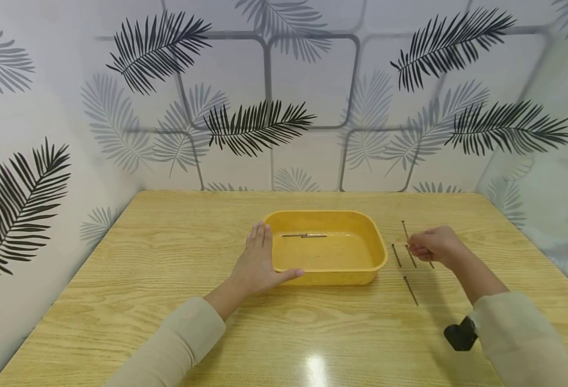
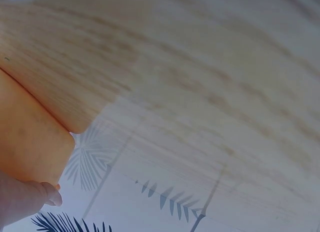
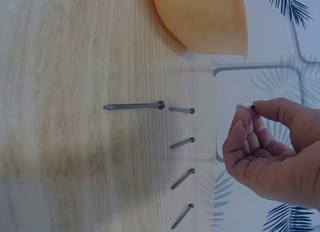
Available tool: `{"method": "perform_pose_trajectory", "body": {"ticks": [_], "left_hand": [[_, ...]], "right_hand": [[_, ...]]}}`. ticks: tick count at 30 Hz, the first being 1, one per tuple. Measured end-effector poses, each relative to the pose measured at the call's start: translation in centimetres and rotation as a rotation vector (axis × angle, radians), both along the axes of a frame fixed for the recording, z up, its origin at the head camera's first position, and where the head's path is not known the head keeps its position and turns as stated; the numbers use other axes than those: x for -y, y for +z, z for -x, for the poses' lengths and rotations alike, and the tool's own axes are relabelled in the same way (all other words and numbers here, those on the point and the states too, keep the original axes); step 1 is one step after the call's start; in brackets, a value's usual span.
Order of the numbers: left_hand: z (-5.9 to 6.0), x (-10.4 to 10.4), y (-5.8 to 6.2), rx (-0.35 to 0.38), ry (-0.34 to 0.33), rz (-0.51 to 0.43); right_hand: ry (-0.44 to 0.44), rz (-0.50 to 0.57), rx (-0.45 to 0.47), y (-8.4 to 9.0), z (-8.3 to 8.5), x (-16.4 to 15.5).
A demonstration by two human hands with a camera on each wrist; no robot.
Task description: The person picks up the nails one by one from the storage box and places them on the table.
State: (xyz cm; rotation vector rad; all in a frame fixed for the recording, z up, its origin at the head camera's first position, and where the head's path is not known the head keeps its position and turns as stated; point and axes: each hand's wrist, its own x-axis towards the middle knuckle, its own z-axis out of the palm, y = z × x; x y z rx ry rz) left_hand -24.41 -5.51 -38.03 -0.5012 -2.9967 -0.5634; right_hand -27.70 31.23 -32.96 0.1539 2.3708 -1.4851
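Observation:
My left hand (image 1: 260, 263) rests against the left side of a yellow plastic tray (image 1: 342, 278), fingers straight along the rim and thumb stretched over the front edge. Two nails (image 1: 304, 235) lie inside the tray near its back. To the right of the tray, my right hand (image 1: 436, 244) pinches a nail (image 1: 404, 227) between thumb and fingertips. Only a small dark bit of that nail (image 3: 252, 107) shows in the right wrist view. Below the right hand, several nails lie on the table, including a nearer nail (image 1: 411, 291) and a row with one nail (image 3: 182, 143) among them.
The wooden table (image 1: 168, 236) reaches back to a wall (image 1: 308, 161) with a leaf pattern, and the same covering stands at both sides. A black device (image 1: 461, 334) sits at the right sleeve.

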Motion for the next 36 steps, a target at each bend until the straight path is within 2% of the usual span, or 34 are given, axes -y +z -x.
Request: {"method": "perform_pose_trajectory", "body": {"ticks": [7, 30, 36], "left_hand": [[-0.1, 0.0, 0.2, 0.012, 0.003, 0.004], [-0.1, -0.1, 0.1, 0.025, 0.008, 0.012], [-0.1, 0.0, 0.1, 0.009, -0.002, 0.008]], "right_hand": [[0.001, 0.034, 0.013, -0.6, -0.4, -0.8], [0.014, -0.015, 0.023, -2.3, -2.0, -3.0], [0.006, -0.011, 0.029, -2.6, -2.2, -3.3]]}}
